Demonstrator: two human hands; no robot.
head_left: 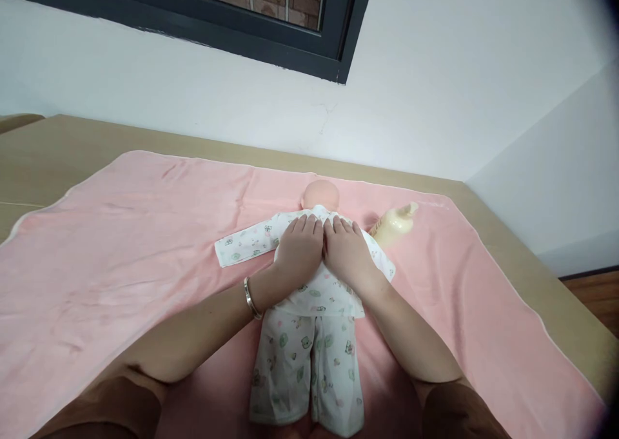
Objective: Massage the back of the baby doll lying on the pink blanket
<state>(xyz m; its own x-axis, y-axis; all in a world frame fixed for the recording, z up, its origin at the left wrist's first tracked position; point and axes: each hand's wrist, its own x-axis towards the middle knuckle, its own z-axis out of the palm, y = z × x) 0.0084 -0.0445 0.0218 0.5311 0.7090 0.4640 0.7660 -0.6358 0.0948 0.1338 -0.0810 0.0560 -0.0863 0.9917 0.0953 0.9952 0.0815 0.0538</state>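
A baby doll [320,196] in white printed pyjamas [309,355] lies on its back on a pink towel [120,245], head toward the wall. My left hand [300,245] rests flat on the doll's chest, fingers stretched out and together. My right hand [344,249] lies flat beside it, the two hands touching at the middle of the chest. Neither hand grips anything. A bracelet [251,298] circles my left wrist. The doll's left sleeve [244,242] lies spread out to the side; the other arm is partly hidden under my right hand.
A cream-coloured bottle [394,223] lies on the towel just right of the doll's shoulder. The towel covers a tan table [522,245] that stands against a white wall below a dark-framed window [271,33]. Wooden floor [594,297] shows at far right.
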